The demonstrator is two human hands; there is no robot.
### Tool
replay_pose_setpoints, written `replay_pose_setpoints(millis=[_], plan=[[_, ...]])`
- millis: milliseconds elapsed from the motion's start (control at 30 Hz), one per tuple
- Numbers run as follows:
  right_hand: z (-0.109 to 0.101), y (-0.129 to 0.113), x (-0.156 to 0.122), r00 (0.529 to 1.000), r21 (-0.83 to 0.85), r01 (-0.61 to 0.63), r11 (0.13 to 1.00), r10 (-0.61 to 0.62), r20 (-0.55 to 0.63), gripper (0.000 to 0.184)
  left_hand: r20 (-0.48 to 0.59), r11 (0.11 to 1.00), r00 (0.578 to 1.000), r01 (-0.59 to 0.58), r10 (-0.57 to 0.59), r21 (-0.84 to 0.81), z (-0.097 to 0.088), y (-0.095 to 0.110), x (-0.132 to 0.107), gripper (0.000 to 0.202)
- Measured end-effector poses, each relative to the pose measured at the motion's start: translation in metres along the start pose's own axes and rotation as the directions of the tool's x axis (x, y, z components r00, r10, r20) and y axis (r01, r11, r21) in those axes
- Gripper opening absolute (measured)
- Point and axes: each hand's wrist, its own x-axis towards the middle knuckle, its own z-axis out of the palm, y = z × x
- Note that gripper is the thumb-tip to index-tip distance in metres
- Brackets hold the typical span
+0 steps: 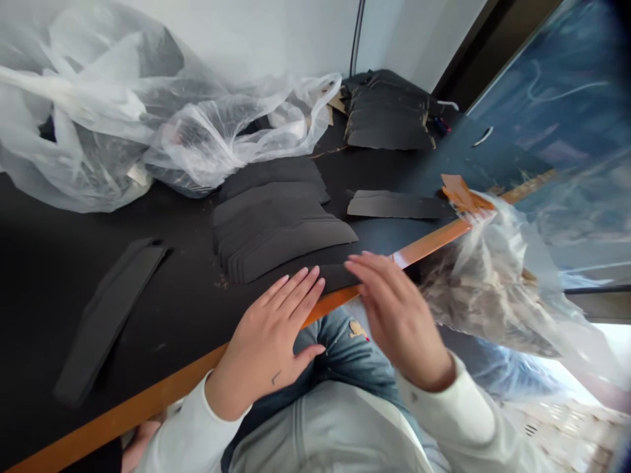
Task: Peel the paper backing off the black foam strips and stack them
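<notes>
The dark strip (340, 274) lies on the counter (192, 295) at its near edge, between my fingertips; an uneven push could tip it off. Just beyond my hands, the fanned stack (280, 230) might slide if bumped. My left hand (273, 335) is palm-down, my right hand (400, 316) slants inward, both unclenched, gripping nothing.

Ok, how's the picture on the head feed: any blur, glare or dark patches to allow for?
All in the head view: the right hand looks slightly softer than the left hand; pale highlights streak the clear plastic bags; the curved black pieces blend into the black tabletop; the top-right image corner falls dark.
</notes>
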Motion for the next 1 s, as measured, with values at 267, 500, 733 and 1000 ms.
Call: replay_pose_setpoints(millis=[267, 500, 733, 1000], plan=[[0.041, -0.019, -0.016, 0.989, -0.201, 0.08, 0.976, -0.052, 0.141, 0.065, -0.024, 0.998, 1.0, 0.001, 0.001, 0.056, 0.003, 0.002, -0.001, 0.077], [0.005, -0.001, 0.0, 0.946, -0.113, 0.294, 0.949, -0.272, 0.179, 0.064, -0.032, 0.998, 0.999, -0.014, 0.016, 0.054, -0.001, 0.012, -0.025, 0.058], [0.029, 0.009, 0.059, 0.898, 0.099, 0.382, 0.919, -0.394, 0.194, 0.051, 0.057, 0.961, 0.993, 0.117, -0.106, -0.249, -0.051, 0.012, -0.096, 0.08], [0.054, 0.026, 0.035, 0.824, 0.053, 0.504, 0.862, -0.498, 0.272, 0.072, -0.317, 0.822, 0.798, 0.563, -0.513, 0.085, -0.077, -0.059, -0.15, 0.068]])
